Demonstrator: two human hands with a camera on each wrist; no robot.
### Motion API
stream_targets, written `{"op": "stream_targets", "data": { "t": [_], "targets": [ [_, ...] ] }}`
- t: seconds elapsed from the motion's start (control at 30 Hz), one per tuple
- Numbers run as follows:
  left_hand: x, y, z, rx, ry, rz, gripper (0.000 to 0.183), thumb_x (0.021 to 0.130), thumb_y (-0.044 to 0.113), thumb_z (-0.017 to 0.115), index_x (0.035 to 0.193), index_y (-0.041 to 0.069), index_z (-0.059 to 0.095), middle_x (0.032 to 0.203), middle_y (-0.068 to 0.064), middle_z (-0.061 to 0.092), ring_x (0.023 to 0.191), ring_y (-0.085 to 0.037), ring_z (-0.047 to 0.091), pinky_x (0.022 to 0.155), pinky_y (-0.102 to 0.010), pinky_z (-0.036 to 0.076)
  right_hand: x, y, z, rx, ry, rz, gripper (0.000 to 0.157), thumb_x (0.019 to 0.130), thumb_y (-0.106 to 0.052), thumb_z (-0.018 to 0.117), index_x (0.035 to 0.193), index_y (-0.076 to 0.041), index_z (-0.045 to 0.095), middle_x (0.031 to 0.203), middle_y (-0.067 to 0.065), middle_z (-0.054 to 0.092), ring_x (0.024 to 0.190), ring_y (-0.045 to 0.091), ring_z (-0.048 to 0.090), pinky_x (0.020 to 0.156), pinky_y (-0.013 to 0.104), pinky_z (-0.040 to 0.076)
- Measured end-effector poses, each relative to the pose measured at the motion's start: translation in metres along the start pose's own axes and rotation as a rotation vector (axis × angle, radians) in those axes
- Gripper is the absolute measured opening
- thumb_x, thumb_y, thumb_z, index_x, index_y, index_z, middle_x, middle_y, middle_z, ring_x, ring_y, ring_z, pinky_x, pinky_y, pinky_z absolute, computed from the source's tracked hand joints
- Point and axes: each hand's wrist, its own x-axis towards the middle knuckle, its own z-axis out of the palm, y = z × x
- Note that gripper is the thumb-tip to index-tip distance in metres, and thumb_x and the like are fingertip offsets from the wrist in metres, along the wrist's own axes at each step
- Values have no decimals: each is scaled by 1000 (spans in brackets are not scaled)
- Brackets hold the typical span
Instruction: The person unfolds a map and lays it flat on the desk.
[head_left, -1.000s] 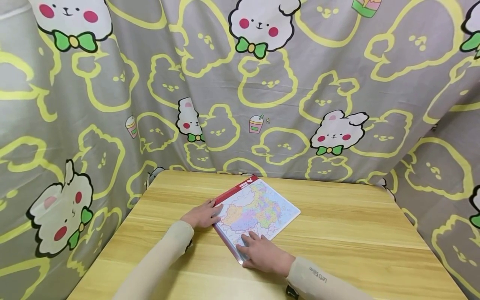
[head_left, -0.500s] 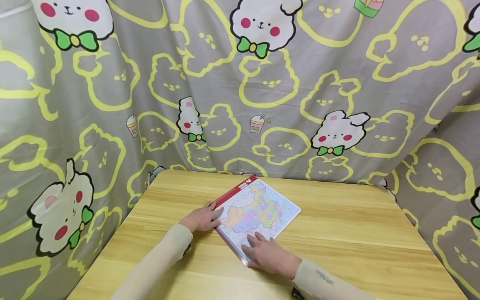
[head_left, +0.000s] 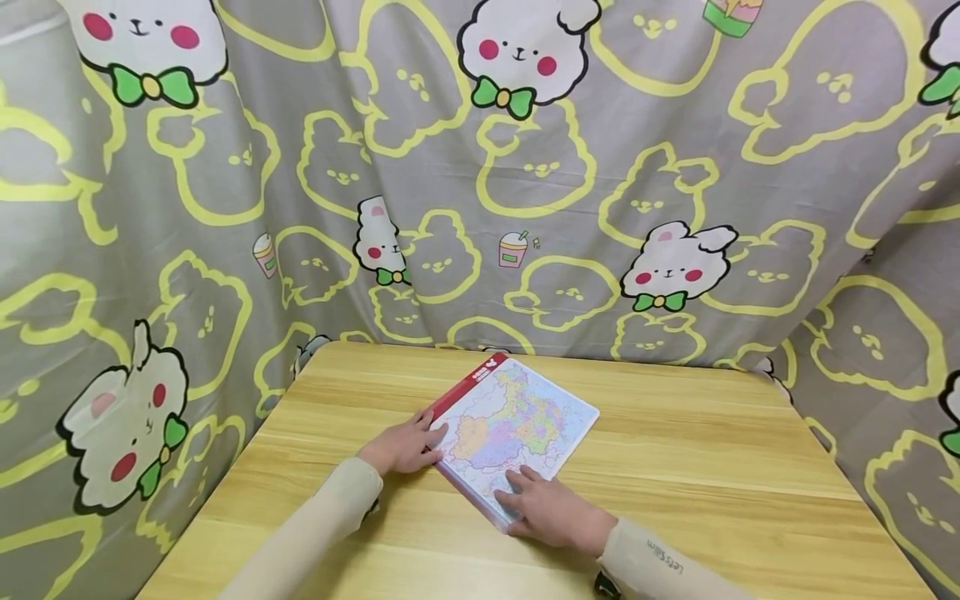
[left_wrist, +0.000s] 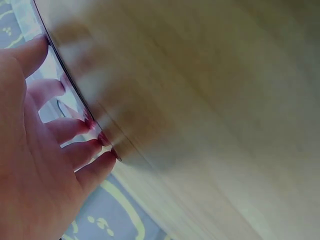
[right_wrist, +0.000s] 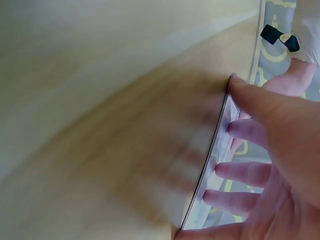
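Head view alone shows the coloured regions of the map board, which lies on the table; wrist views add thumbs against its dark edge. Left hand at its left corner, right hand at its near corner, fingers spread apart on it.

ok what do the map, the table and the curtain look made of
Map: perhaps laminated card or plastic, glossy, judging by sheen along its near edge. Table: wood or wood-look laminate, smooth, with streaky grain. Curtain: probably printed fabric, fairly matte, hanging in soft folds.
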Motion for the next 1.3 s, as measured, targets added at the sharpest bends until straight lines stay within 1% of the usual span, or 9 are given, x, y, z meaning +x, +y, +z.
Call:
{"op": "stream_targets", "data": {
  "t": [0.13,0.3,0.47,0.63,0.77,0.97,1.3],
  "targets": [
    [-2,3,2,-10,4,4,60,96,48,47,147,18,38,152,-18,26,140,-36,18,106,-49,30,-3,2,0,28,-8,18,51,90,-48,57,134,-21,56,139,14,47,125,39,44,83,55,49],
    [-4,7,5,14,16,28,60,96,48,46,146,17,39,151,-17,29,138,-39,22,105,-50,31,-7,7,2,36,8,20,56,88,-51,59,133,-19,56,138,16,48,124,40,45,84,56,48],
    [-9,11,5,33,33,51,59,96,47,46,146,16,40,150,-17,31,136,-42,25,105,-49,32,-9,11,2,54,-3,24,60,86,-55,59,134,-19,56,139,16,47,125,40,44,83,59,47],
    [-13,15,4,28,45,68,59,96,46,48,145,15,41,149,-18,32,136,-42,25,105,-48,32,-12,17,4,89,-7,21,58,87,-54,59,134,-20,56,141,15,45,127,40,41,84,62,45],
    [-16,17,5,38,48,78,58,96,47,47,145,16,41,149,-18,32,137,-40,25,104,-48,33,-14,24,5,105,-9,17,58,87,-54,58,135,-20,55,142,14,44,129,40,39,85,63,44],
    [-20,22,6,44,52,95,57,96,46,48,145,16,42,149,-18,32,137,-40,26,102,-48,36,-17,29,2,134,-11,10,56,89,-50,59,135,-17,55,142,16,44,130,41,37,87,64,41],
    [-22,31,7,71,61,123,54,97,44,48,144,17,44,148,-20,33,136,-37,28,102,-46,37,-22,37,4,109,36,2,51,90,-44,59,132,-14,58,139,18,46,127,43,40,85,64,42]
  ]
}}
